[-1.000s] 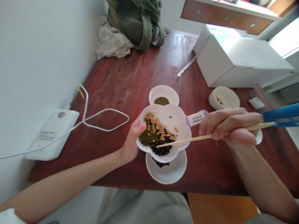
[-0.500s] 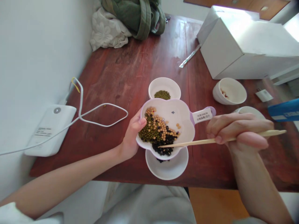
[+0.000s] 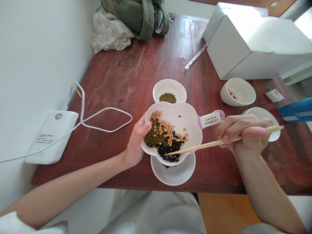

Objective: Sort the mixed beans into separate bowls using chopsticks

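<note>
My left hand [image 3: 136,143] grips the left rim of a flower-shaped white and lilac bowl [image 3: 188,122], tilted toward me over a small white dish [image 3: 181,174]. The bowl holds mixed beans [image 3: 164,138]: green, yellow and black. My right hand [image 3: 241,133] is closed on wooden chopsticks [image 3: 202,147], whose tips rest among the black beans at the bowl's near edge. A few black beans lie in the dish under the bowl. Behind the bowl, a white dish [image 3: 169,89] holds green beans.
Two more white bowls [image 3: 237,92] [image 3: 264,115] stand at the right on the red wooden table [image 3: 136,74]. A large white box [image 3: 253,45] is at the back right, a green bag [image 3: 138,14] at the back. A white device [image 3: 48,136] with a cable lies at the left.
The view has shifted slightly. My right hand has drawn in a little with the chopsticks, their tips staying among the black beans. The left hand keeps its hold on the bowl.
</note>
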Available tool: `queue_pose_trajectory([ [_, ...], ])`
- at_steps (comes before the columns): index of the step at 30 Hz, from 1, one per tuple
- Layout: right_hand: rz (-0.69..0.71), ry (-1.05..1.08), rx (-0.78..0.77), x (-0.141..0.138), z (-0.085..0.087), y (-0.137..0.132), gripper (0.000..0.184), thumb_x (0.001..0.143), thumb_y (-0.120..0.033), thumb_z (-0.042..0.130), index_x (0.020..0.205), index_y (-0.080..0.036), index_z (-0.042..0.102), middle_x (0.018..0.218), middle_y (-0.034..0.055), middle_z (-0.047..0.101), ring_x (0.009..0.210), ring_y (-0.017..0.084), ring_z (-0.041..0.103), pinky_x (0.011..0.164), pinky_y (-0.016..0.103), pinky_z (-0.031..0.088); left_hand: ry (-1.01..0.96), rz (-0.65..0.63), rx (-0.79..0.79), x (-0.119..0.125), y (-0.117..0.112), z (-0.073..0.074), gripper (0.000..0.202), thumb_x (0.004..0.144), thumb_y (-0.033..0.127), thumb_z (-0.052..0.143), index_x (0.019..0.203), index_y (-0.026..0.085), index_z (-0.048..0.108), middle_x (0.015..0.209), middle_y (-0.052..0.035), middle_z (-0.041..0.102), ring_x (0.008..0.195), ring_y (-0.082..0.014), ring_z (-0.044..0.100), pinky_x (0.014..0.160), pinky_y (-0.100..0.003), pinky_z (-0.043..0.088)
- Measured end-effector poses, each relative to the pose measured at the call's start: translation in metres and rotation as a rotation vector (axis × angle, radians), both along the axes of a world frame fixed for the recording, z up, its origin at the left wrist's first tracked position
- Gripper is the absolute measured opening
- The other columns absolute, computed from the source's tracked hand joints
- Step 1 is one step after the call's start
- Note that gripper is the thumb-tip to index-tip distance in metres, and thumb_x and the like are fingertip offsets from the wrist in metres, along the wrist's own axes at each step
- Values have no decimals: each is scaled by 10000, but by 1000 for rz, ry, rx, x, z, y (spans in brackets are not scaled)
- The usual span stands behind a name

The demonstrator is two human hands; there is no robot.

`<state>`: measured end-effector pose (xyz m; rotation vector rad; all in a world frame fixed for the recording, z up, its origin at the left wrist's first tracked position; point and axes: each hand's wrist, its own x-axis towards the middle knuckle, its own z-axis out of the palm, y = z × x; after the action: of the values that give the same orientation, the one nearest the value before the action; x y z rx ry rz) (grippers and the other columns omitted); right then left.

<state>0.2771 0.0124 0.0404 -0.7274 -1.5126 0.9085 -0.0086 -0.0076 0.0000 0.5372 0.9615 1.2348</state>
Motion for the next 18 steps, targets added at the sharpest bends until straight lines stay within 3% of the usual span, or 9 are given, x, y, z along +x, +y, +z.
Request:
queue_pose_trajectory([
  [3,0,25,15,2,1,0,549,1093,-612,786,696,-240,861,577,56,722,372,187,568,254,330,304,9,-14,46,0,1,0,308,889,564,889,944,271,811,1070,-68,897,1407,-480,768,1178,-587,665],
  [9,40,-15,-19,4,8,-1,575,1100,-602,787,683,-210,842,591,56,736,372,165,587,264,292,360,-70,-131,169,4,7,10,436,916,574,880,1185,233,857,1225,-100,891,1434,-446,752,1244,-564,608],
  [14,2,10,-23,3,11,-2,612,1076,-644,795,659,-198,840,580,59,728,362,156,583,238,281,339,-44,-131,190,3,6,12,400,954,517,836,1217,217,865,1120,-74,891,1357,-412,788,1221,-534,612],
  [18,51,5,-61,1,12,-4,577,1047,-629,846,676,-188,857,593,61,737,346,142,574,230,264,331,-34,-153,236,2,7,11,500,968,543,802,1329,199,845,1148,-92,884,1354,-416,777,1213,-531,603],
])
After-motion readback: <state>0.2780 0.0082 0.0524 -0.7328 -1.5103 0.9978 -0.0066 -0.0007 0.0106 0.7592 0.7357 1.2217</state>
